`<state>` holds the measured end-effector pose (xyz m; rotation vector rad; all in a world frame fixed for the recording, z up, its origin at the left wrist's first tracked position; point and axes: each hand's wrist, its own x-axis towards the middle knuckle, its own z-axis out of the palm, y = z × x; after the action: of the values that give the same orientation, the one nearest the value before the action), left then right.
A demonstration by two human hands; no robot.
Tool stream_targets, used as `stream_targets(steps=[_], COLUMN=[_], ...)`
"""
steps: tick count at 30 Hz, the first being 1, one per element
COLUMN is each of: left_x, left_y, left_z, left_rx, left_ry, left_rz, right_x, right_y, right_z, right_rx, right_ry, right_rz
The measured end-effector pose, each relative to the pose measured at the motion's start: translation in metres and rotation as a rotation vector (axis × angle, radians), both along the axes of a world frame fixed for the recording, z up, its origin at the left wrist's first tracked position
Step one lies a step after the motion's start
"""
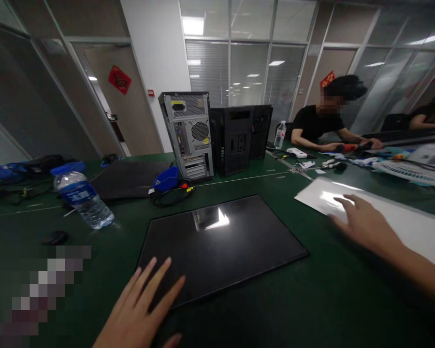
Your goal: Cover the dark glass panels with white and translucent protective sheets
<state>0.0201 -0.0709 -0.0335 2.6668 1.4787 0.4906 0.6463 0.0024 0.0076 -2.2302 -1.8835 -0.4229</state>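
Glass-walled rooms backed our green table (246, 186). Our fingers were spread wide on both sides, gripping nothing: the left hand (136, 309) lay over the near left corner of the screen (224, 246), the right hand (366, 224) over the sheet (413, 217) to the screen's right. We could not tell how firmly either pressed. The screen lay flat, glossy side up.

We judged that a hard push on one corner might crack or smear it, and that a sweep of the left arm might topple the big bottle (83, 198) left of the screen and wet it. We could not make out how full that bottle was. Behind the screen sat a blue bin (166, 180), its inside hidden from us, and a case (194, 145) showing a fan through its back. Another bottle (281, 134) stood beyond the screen's far right.
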Motion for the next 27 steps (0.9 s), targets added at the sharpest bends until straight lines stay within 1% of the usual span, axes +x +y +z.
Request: stream_targets(steps=[1, 3, 5, 7, 8, 11, 15, 16, 18, 20, 21, 23, 24, 25, 27], left_x=[0.008, 0.021, 0.027, 0.028, 0.027, 0.024, 0.023, 0.023, 0.021, 0.018, 0.016, 0.011, 0.007, 0.003, -0.005], left_y=[0.013, 0.036, 0.051, 0.057, 0.057, 0.054, 0.051, 0.051, 0.054, 0.059, 0.063, 0.07, 0.074, 0.076, 0.08], left_z=[0.009, 0.023, 0.033, 0.039, 0.04, 0.04, 0.042, 0.044, 0.05, 0.057, 0.06, 0.062, 0.061, 0.057, 0.047], left_rx=[-0.027, -0.108, -0.199, -0.247, -0.258, -0.249, -0.21, -0.213, -0.228, -0.241, -0.24, -0.198, -0.157, -0.112, -0.029], left_ry=[0.06, 0.189, 0.232, 0.222, 0.204, 0.12, 0.049, 0.053, 0.071, 0.085, 0.084, 0.042, -0.001, -0.055, -0.166], left_rz=[0.036, 0.084, 0.066, 0.053, 0.05, 0.046, 0.035, 0.031, 0.017, -0.007, -0.021, -0.023, -0.002, 0.038, 0.137], right_x=[0.004, 0.011, 0.015, 0.015, 0.013, -0.003, -0.041, -0.05, -0.062, -0.063, -0.059, -0.045, -0.036, -0.028, -0.014], right_y=[0.021, 0.051, 0.063, 0.062, 0.058, 0.046, 0.035, 0.036, 0.04, 0.049, 0.055, 0.064, 0.068, 0.07, 0.072], right_z=[0.001, -0.007, -0.02, -0.027, -0.027, -0.016, 0.003, 0.006, 0.004, -0.005, -0.013, -0.029, -0.036, -0.042, -0.049], right_rx=[-0.035, -0.111, -0.173, -0.2, -0.2, -0.187, -0.173, -0.163, -0.124, -0.027, 0.035, 0.114, 0.105, 0.061, -0.008], right_ry=[0.009, 0.057, 0.114, 0.131, 0.116, 0.045, -0.015, -0.023, -0.03, -0.066, -0.088, -0.088, -0.038, 0.027, 0.116], right_rz=[-0.083, -0.189, -0.19, -0.122, -0.082, 0.009, 0.003, 0.004, 0.053, 0.121, 0.13, 0.096, 0.069, 0.058, 0.065])
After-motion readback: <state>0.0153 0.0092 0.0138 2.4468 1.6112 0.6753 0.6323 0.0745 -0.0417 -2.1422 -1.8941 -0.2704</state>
